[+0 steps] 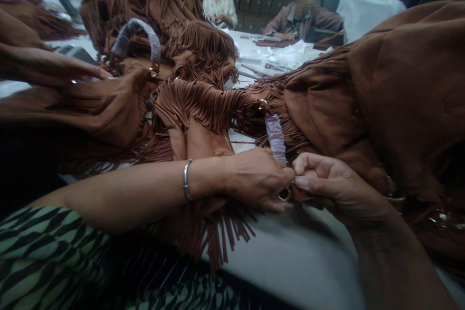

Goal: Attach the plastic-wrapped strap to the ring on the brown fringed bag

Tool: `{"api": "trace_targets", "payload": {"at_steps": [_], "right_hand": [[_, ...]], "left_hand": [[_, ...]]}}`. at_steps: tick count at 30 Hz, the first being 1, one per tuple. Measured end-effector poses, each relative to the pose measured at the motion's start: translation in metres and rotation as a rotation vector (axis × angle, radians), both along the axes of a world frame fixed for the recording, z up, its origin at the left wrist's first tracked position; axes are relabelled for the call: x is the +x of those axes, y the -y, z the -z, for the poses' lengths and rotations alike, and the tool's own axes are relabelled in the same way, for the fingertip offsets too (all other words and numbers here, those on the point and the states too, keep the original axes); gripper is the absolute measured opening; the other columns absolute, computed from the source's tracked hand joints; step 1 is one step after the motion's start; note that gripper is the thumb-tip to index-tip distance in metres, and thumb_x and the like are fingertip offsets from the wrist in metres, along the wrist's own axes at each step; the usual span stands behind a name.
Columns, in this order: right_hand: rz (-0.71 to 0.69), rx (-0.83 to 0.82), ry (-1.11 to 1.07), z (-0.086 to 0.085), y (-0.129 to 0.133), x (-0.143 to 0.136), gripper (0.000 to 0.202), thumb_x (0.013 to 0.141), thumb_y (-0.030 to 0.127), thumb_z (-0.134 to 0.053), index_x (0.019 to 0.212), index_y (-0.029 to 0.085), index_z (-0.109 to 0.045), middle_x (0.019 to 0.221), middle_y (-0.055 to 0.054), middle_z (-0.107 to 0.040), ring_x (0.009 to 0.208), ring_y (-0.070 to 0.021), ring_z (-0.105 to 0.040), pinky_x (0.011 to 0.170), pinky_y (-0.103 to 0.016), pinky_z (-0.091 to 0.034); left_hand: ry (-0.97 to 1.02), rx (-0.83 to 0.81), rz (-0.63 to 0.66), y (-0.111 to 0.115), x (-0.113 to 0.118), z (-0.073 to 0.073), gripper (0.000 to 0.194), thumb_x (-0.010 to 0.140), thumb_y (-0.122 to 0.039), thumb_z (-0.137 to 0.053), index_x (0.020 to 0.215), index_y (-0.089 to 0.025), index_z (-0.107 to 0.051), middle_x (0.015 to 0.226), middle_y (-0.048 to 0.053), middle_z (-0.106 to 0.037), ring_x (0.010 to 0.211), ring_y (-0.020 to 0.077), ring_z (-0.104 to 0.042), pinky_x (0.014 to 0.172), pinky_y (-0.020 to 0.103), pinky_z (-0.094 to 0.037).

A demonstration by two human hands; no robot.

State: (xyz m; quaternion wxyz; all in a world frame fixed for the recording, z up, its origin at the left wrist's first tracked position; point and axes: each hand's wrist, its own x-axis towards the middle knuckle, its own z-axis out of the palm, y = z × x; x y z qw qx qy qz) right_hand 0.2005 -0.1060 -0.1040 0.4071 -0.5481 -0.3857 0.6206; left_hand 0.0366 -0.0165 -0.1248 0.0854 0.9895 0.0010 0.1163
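A brown fringed suede bag (199,141) lies on the table in front of me, its strips hanging over the near edge. Its handle (275,138) is wrapped in clear plastic film and runs down to where both hands meet. My left hand (256,177), with a silver bangle at the wrist, is closed at the handle's lower end. Touching its fingertips, my right hand (329,181) pinches thumb against finger; what lies in the pinch is hidden. Just below the fingers show a metal ring (285,195) and a brown leather tab (300,194).
More brown bags (323,101) are heaped on the right, and a fringed pile (189,14) rises at the back left. Another person's hand (54,65) rests on a bag at the left. Two people sit across the white table (290,256), near plastic wrapping (290,53).
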Motion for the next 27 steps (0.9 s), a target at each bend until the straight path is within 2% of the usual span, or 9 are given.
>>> {"api": "trace_targets", "payload": {"at_steps": [3,7,9,12,16,19,21,23,27], "right_hand": [[0.032,0.063,-0.062,0.005,-0.002,-0.002,0.036,0.058,0.025,-0.081,0.074,0.019,-0.050,0.049,0.005,-0.051,0.040,-0.0072,-0.042,0.039,-0.017,-0.024],[0.135,0.195,-0.052,0.013,-0.006,-0.005,0.037,0.059,0.027,-0.082,0.072,0.020,-0.048,0.046,0.007,-0.051,0.037,-0.0074,-0.045,0.038,-0.017,-0.031],[0.227,0.284,0.075,0.013,-0.006,-0.008,0.034,0.063,0.034,-0.080,0.070,0.020,-0.050,0.048,0.006,-0.052,0.038,-0.0080,-0.045,0.038,-0.018,-0.033],[0.342,0.371,0.274,0.011,-0.006,-0.014,0.031,0.071,0.043,-0.073,0.070,0.020,-0.053,0.052,0.004,-0.053,0.041,-0.0091,-0.046,0.039,-0.020,-0.036],[0.457,0.415,0.387,0.014,-0.005,-0.018,0.022,0.077,0.039,-0.068,0.079,0.021,-0.055,0.058,0.003,-0.053,0.044,-0.0102,-0.048,0.039,-0.022,-0.037],[0.523,0.553,0.674,0.023,-0.007,-0.019,0.017,0.078,0.033,-0.065,0.087,0.021,-0.058,0.060,0.002,-0.057,0.047,-0.0123,-0.051,0.045,-0.024,-0.041],[0.557,0.610,0.810,0.028,-0.011,-0.019,0.014,0.077,0.030,-0.065,0.085,0.020,-0.060,0.058,0.002,-0.058,0.047,-0.0126,-0.052,0.046,-0.024,-0.042],[0.578,0.562,0.696,0.029,-0.015,-0.017,0.013,0.073,0.028,-0.067,0.081,0.019,-0.060,0.055,0.002,-0.059,0.043,-0.0119,-0.051,0.041,-0.023,-0.040],[0.546,0.388,0.242,0.023,-0.020,-0.010,0.023,0.064,0.027,-0.074,0.077,0.019,-0.057,0.048,0.004,-0.058,0.034,-0.0108,-0.051,0.032,-0.019,-0.037]], "left_hand": [[-0.009,-0.146,0.032,-0.002,0.000,-0.001,0.019,0.076,-0.034,-0.058,0.080,-0.016,-0.053,0.071,0.003,-0.063,0.063,0.0149,-0.057,0.060,0.027,-0.041],[-0.059,-0.386,0.018,-0.005,0.001,-0.004,0.013,0.073,-0.028,-0.055,0.070,-0.017,-0.049,0.057,-0.004,-0.053,0.050,0.0087,-0.046,0.047,0.022,-0.033],[-0.083,-0.473,0.013,-0.007,0.001,-0.006,0.013,0.072,-0.027,-0.055,0.069,-0.017,-0.047,0.055,-0.006,-0.049,0.047,0.0072,-0.042,0.045,0.020,-0.030],[-0.091,-0.549,0.007,-0.009,0.002,-0.008,0.013,0.069,-0.024,-0.056,0.072,-0.018,-0.045,0.062,-0.006,-0.050,0.052,0.0073,-0.044,0.046,0.019,-0.032],[-0.161,-0.657,0.013,-0.011,0.004,-0.008,0.017,0.064,-0.018,-0.057,0.073,-0.018,-0.042,0.062,-0.006,-0.046,0.055,0.0076,-0.043,0.046,0.019,-0.031],[-0.166,-0.722,0.067,-0.013,0.006,-0.005,0.018,0.063,-0.013,-0.056,0.077,-0.017,-0.045,0.064,-0.006,-0.046,0.057,0.0079,-0.043,0.048,0.018,-0.032],[-0.168,-0.746,0.110,-0.013,0.008,-0.003,0.020,0.064,-0.010,-0.054,0.082,-0.016,-0.048,0.065,-0.006,-0.047,0.057,0.0078,-0.044,0.050,0.018,-0.034],[-0.192,-0.688,0.086,-0.012,0.010,-0.003,0.020,0.067,-0.012,-0.054,0.087,-0.016,-0.049,0.067,-0.005,-0.049,0.058,0.0091,-0.046,0.052,0.019,-0.035],[-0.237,-0.405,-0.149,-0.006,0.011,-0.009,0.027,0.072,-0.030,-0.056,0.093,-0.015,-0.048,0.079,0.001,-0.058,0.067,0.0157,-0.052,0.060,0.026,-0.037]]}}
